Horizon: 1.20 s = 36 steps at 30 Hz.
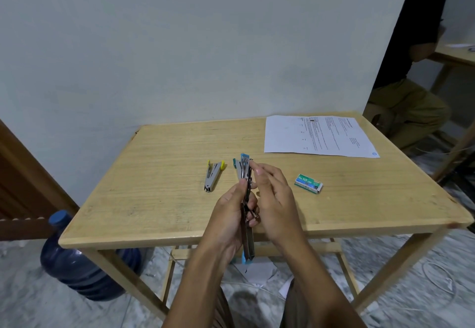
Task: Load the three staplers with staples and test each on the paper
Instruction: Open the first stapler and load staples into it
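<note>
While the left hand (230, 216) is gripping the opened-out metal stapler with blue plastic ends (247, 191) at frame centre, the right hand (273, 199) is pinching its upper arm with curled fingertips (255, 168); a staple strip between them cannot be made out. Likely step: loading this stapler. Behind it, a grey stapler with teal tab (238, 171) and a grey stapler with yellow tabs (212, 176) are lying on the pale wooden table (154, 173). Next move probably calls for closing it, then reaching to the printed white paper sheet (318, 135) at upper right, past the green staple box (308, 184).
</note>
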Each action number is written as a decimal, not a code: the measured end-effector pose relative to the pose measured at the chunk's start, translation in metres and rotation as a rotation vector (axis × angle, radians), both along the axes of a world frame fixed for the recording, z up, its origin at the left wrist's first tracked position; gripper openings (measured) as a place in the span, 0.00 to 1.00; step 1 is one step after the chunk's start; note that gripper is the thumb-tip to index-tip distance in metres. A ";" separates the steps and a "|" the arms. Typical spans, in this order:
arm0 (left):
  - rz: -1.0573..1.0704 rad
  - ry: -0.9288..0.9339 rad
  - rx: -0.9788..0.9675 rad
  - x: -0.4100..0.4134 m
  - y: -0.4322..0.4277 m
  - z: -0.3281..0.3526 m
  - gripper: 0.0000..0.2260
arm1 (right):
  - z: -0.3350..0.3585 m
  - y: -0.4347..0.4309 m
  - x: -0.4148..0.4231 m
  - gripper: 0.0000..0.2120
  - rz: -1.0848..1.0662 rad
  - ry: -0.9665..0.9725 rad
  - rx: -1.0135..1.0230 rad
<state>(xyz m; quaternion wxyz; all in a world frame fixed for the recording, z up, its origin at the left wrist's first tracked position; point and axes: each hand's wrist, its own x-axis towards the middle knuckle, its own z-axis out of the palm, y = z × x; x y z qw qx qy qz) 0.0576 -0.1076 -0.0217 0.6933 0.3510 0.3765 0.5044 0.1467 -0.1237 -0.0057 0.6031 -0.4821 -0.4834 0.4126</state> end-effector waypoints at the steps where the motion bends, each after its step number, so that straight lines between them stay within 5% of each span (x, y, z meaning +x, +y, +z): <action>1: 0.002 0.013 0.014 0.000 0.000 0.000 0.15 | 0.003 0.000 0.001 0.14 0.012 0.038 -0.025; 6: 0.007 0.142 0.094 -0.005 0.001 0.001 0.13 | 0.003 0.007 0.007 0.14 0.011 0.041 -0.064; 10: 0.021 0.183 0.112 -0.006 0.002 0.000 0.13 | 0.003 0.007 0.008 0.23 0.016 0.029 -0.077; 16: 0.014 0.064 0.032 -0.004 0.001 0.002 0.13 | 0.007 -0.005 0.007 0.11 0.049 -0.064 -0.015; 22: 0.009 0.002 -0.027 -0.002 -0.002 0.005 0.14 | -0.002 -0.005 0.006 0.30 -0.015 -0.346 0.050; 27: 0.015 -0.053 -0.077 -0.002 0.000 0.003 0.14 | -0.008 -0.003 0.006 0.25 -0.020 -0.413 0.046; 30: 0.016 -0.060 -0.092 -0.003 0.003 -0.001 0.13 | -0.001 -0.006 0.006 0.19 -0.046 -0.205 0.008; 33: 0.009 0.072 -0.036 -0.003 0.007 0.001 0.14 | -0.006 0.006 0.007 0.21 -0.107 0.238 -0.175; 36: 0.031 0.577 0.232 -0.006 0.012 0.007 0.14 | -0.009 0.019 0.006 0.21 0.002 0.819 -0.380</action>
